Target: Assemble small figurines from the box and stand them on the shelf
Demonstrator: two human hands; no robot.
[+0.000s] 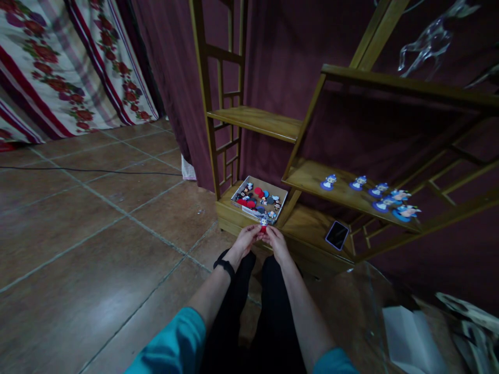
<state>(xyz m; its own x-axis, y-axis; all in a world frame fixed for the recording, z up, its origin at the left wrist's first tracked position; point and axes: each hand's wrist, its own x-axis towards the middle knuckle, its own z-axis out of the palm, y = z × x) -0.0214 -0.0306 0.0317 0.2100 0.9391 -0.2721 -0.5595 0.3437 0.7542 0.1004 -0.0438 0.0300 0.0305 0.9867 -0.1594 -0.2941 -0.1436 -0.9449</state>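
A small figurine (264, 222) with a white-and-blue top and a red base is held between my two hands. My left hand (247, 239) pinches it from the left. My right hand (275, 240) grips it from the right, the fingertips of both hands meeting at the red base. Just beyond my hands, an open cardboard box (283, 201) holds several small figurines and loose red, blue and dark round bases. To the right, several finished-looking figurines (328, 182) on purple and blue bases stand along a wooden shelf.
The wooden display rack (253, 122) has stepped shelves and lattice sides. A phone (337, 235) lies on the lower board. A clear deer ornament (427, 44) stands at upper right. A white box (413, 337) sits on the floor at lower right; a black cable (97, 170) crosses the tiles.
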